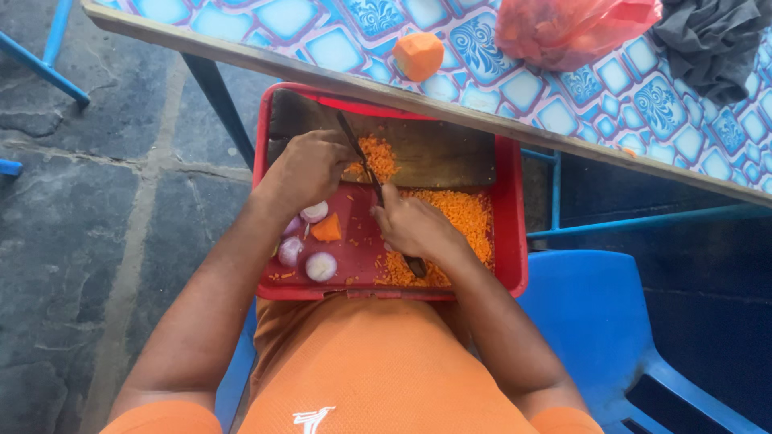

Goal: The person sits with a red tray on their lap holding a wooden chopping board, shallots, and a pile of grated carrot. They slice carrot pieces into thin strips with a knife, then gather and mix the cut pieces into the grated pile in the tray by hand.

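Dark knife (366, 165) over diced carrot (376, 157)

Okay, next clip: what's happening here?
A seated person is chopping carrot on a dark wooden cutting board set inside a red tray on their lap. The right hand holds a knife over a small heap of diced carrot, and the left hand rests at the board beside it. A bigger pile of chopped carrot lies in the tray, along with peeled onions and a carrot chunk. Another carrot piece sits on the patterned table.
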Motion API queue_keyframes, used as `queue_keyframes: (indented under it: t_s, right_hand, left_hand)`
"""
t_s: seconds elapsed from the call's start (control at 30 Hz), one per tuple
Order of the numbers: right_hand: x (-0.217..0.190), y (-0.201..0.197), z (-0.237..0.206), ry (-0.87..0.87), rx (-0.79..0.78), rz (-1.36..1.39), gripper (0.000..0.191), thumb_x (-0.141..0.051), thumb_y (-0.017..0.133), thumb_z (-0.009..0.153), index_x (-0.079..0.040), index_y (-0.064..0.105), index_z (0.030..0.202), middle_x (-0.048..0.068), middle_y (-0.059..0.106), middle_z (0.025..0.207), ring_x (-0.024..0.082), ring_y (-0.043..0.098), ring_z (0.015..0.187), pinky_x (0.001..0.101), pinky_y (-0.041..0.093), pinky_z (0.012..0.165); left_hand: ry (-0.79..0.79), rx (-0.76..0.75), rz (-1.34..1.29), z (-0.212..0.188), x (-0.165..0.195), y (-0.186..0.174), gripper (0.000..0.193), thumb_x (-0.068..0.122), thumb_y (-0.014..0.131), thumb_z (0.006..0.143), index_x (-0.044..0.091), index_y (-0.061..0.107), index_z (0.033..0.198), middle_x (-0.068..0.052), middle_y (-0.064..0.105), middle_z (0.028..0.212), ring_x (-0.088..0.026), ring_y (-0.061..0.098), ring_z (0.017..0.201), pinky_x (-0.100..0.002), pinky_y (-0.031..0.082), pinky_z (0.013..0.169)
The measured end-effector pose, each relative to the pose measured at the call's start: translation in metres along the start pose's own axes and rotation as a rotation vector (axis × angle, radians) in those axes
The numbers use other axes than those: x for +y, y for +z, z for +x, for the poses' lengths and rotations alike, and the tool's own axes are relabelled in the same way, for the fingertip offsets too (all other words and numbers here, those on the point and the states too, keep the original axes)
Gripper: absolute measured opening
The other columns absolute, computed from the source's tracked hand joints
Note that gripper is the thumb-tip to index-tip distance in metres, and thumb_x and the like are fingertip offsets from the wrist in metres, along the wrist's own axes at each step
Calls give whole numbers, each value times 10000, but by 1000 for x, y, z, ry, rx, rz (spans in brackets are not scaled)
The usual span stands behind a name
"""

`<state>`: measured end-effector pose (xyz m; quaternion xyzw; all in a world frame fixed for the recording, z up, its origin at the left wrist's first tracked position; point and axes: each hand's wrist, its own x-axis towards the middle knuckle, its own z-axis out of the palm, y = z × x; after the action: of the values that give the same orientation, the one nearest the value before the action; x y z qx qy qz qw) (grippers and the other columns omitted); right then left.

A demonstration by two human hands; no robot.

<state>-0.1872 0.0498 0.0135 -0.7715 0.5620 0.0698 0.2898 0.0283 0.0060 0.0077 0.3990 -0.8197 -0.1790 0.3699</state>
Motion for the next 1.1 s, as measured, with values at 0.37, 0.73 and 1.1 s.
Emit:
queue_keyframes:
  t_s: [0.37,0.73,1.1]
  right_hand:
    - [-10,21,5,27,70,-17,441,-265,483,985,48,387,1279,364,667,824,561,663,833,644,499,799]
    - [-3,-12,-19,48,-19,58,378,-368,492,1008,-4,485,1109,242,745,822,496,678,904,608,491,837]
    - [-4,12,5,-63,110,13,428,-301,501,1004,63,437,1219,361,680,884,554,660,863,645,501,788]
  left_hand:
    - [-43,-73,72,-1,-1,2,163,91,663,831,68,794,927,-127,738,945,-330,689,978,-455,543,905]
    - [-87,-68,80,-10,-1,0,267,155,746,782,19,753,1012,-187,703,944,-393,656,975,-496,518,876]
    - [-48,-12,85,-5,2,5,121,120,700,805,87,784,885,-131,719,886,-349,693,909,-481,549,844]
